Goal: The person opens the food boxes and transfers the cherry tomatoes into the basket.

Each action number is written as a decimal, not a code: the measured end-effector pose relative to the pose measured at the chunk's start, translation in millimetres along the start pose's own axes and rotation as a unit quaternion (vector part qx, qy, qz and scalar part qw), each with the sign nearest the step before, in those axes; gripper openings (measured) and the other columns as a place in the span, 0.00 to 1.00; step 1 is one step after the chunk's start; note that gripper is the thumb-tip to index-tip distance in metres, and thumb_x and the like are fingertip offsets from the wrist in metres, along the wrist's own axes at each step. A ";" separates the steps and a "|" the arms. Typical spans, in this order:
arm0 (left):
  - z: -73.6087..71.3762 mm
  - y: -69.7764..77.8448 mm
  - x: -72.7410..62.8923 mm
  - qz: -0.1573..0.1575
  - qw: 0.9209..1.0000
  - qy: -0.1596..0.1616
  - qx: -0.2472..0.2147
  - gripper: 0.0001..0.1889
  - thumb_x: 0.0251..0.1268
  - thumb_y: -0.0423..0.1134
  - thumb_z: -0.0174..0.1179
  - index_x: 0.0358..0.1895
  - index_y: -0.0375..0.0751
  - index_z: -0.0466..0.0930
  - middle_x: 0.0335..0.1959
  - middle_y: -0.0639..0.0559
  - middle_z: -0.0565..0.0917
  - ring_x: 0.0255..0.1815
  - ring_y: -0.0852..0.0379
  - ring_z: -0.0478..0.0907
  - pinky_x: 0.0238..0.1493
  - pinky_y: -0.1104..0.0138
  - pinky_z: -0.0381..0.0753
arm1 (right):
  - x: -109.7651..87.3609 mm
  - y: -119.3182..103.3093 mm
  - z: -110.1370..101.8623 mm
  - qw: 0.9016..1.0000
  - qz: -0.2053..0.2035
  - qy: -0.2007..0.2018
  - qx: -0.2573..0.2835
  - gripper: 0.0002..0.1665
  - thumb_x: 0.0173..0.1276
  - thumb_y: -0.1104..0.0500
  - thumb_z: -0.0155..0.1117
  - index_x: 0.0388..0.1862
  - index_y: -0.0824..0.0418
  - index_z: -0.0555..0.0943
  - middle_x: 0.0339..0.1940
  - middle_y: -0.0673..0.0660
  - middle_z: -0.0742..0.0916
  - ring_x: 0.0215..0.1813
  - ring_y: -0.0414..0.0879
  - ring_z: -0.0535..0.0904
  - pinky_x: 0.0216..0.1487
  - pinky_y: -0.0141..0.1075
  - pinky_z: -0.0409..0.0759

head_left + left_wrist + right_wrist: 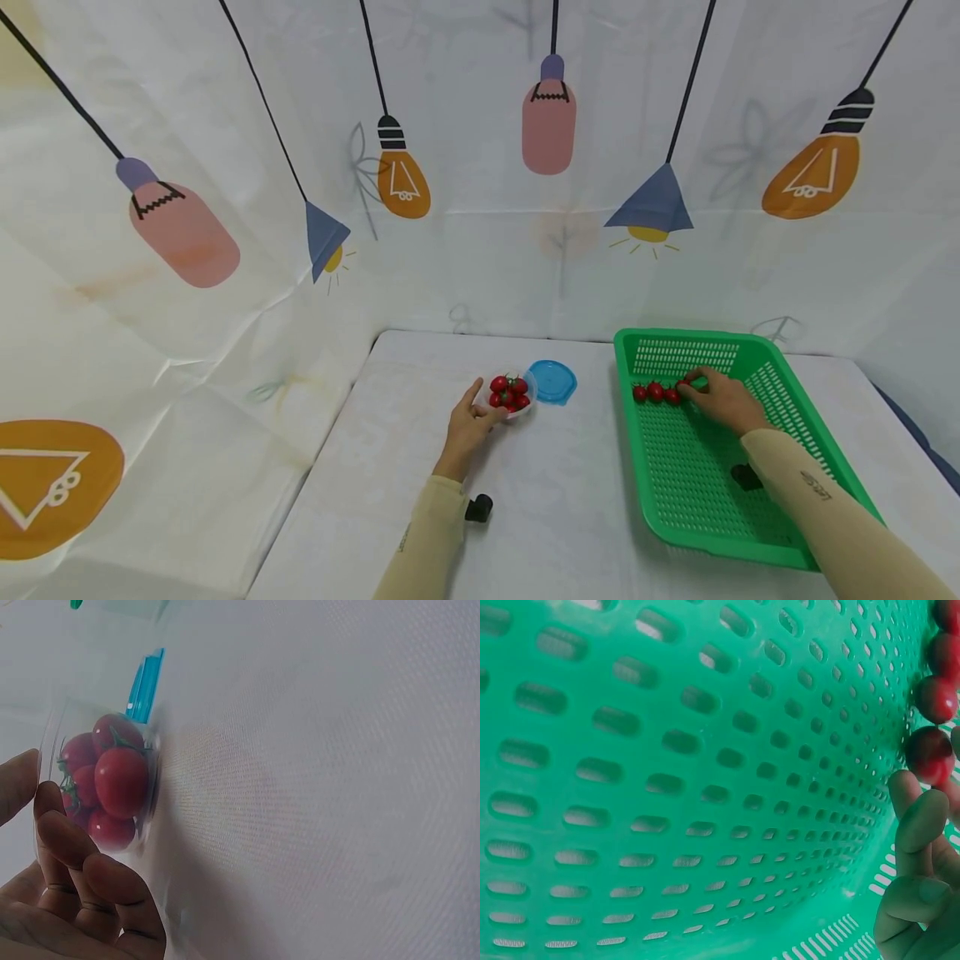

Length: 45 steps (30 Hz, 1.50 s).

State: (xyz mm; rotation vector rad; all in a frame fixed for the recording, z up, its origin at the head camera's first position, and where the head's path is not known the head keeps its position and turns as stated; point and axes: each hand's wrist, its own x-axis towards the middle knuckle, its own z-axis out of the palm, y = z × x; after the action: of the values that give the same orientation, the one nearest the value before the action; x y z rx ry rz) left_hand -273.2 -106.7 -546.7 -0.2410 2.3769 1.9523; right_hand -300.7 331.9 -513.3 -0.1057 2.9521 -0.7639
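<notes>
"White lamp-printed sheeting (480, 250) backs our white table (562, 492). What do we hold?"

"Our left hand (467, 429), fingers curled, holds the clear plastic tub (75, 712) of round red tomatoes (509, 392), left; our right hand (723, 402) pinches one red tomato (928, 750), fingers nearly closed, far inside the green perforated plastic basket (667, 500), right."

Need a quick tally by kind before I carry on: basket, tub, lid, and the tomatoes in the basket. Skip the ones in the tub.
Green basket: 1
Clear tub: 1
Blue lid: 1
Red tomatoes in the basket, counting the one at the right hand: 4
Total: 7
</notes>
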 end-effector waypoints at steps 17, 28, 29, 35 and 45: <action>0.1 -1.0 0.2 0.002 1.000 -0.001 -0.003 0.42 0.63 0.43 0.72 0.79 0.51 0.62 0.28 0.51 0.78 0.29 0.57 0.73 0.34 0.67 0.74 | 2.0 -8.5 -4.7 0.998 -0.014 0.051 0.029 0.33 0.79 0.45 0.55 0.65 0.72 0.72 0.57 0.77 0.81 0.51 0.70 0.80 0.41 0.57 0.79; -0.3 -0.3 -0.1 0.003 1.000 -0.004 -0.001 0.41 0.64 0.42 0.71 0.79 0.50 0.62 0.28 0.51 0.78 0.29 0.57 0.73 0.34 0.68 0.74 | 1.2 -46.4 -17.6 0.994 -0.062 0.090 0.028 0.27 0.79 0.48 0.55 0.67 0.66 0.73 0.57 0.72 0.82 0.52 0.67 0.81 0.45 0.59 0.78; -0.3 -0.7 0.1 0.006 1.000 -0.004 -0.005 0.42 0.64 0.42 0.71 0.79 0.50 0.62 0.27 0.51 0.78 0.29 0.58 0.73 0.34 0.68 0.74 | 0.5 -51.5 -18.5 0.993 -0.065 0.091 0.031 0.27 0.79 0.49 0.56 0.67 0.65 0.73 0.57 0.71 0.83 0.52 0.66 0.81 0.44 0.59 0.78; -1.1 -2.1 0.3 0.014 1.000 -0.006 -0.015 0.42 0.64 0.40 0.71 0.79 0.48 0.61 0.26 0.52 0.76 0.28 0.59 0.72 0.32 0.69 0.73 | -2.9 -85.8 -19.1 0.990 -0.099 0.081 0.053 0.27 0.79 0.49 0.57 0.68 0.64 0.73 0.56 0.69 0.84 0.49 0.62 0.83 0.46 0.58 0.78; -1.5 0.0 -1.8 0.009 1.000 -0.007 -0.015 0.41 0.64 0.41 0.71 0.79 0.49 0.61 0.26 0.52 0.77 0.28 0.58 0.72 0.34 0.68 0.73 | -0.1 -134.9 -11.7 0.986 -0.137 0.078 0.056 0.27 0.77 0.47 0.60 0.69 0.56 0.74 0.56 0.60 0.86 0.44 0.53 0.84 0.37 0.46 0.80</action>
State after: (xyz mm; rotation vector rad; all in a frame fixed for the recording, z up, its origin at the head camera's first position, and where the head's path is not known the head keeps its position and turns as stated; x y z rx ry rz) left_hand -271.3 -108.0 -546.2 -0.2065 2.3506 1.9931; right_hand -295.9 219.9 -437.4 -0.4732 3.0702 -1.0129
